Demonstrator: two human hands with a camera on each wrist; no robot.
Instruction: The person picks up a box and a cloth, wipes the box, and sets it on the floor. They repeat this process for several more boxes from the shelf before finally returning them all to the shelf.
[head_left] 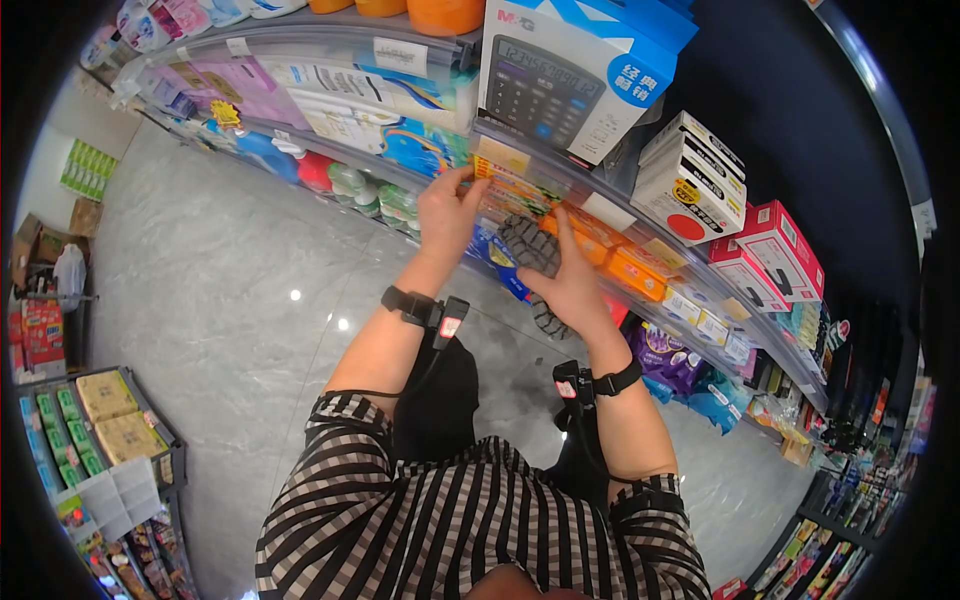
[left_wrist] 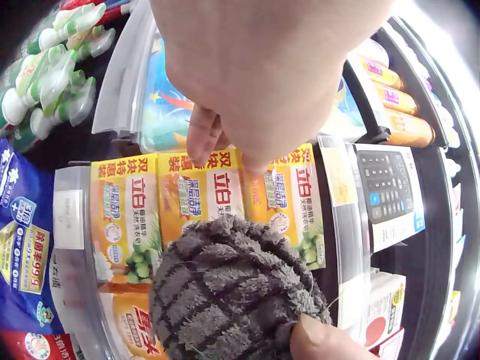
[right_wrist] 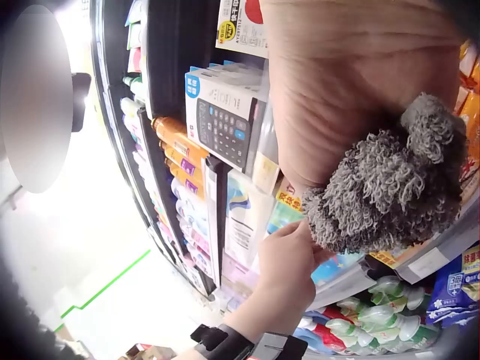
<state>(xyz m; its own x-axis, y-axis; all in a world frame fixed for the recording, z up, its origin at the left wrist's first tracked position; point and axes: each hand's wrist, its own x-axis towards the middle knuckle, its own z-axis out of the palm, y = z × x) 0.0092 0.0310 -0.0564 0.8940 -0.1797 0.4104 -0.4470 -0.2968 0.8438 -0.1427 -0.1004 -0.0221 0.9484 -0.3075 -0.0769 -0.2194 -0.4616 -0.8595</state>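
My left hand [head_left: 447, 215] reaches to the front of a shelf, its fingers touching the upper edge of yellow laundry soap packs [left_wrist: 199, 187] that stand side by side. In the left wrist view, the fingertips lie across the middle and right-hand packs. Close beside it, my right hand [head_left: 575, 285] grips a bunched grey cloth [head_left: 530, 245] with a ribbed, fluffy face. The thumb presses on the cloth's near side, and the other fingers are hidden behind it. The cloth covers the lower part of the soap packs in the left wrist view.
A boxed calculator [head_left: 545, 85] stands on the shelf above, with white boxes [head_left: 690, 180] and pink boxes [head_left: 770, 260] to its right. Orange packs [head_left: 635, 270] line the soap shelf. A clear shelf lip [head_left: 600, 205] runs along the front. Spray bottles [right_wrist: 382, 311] stand lower down.
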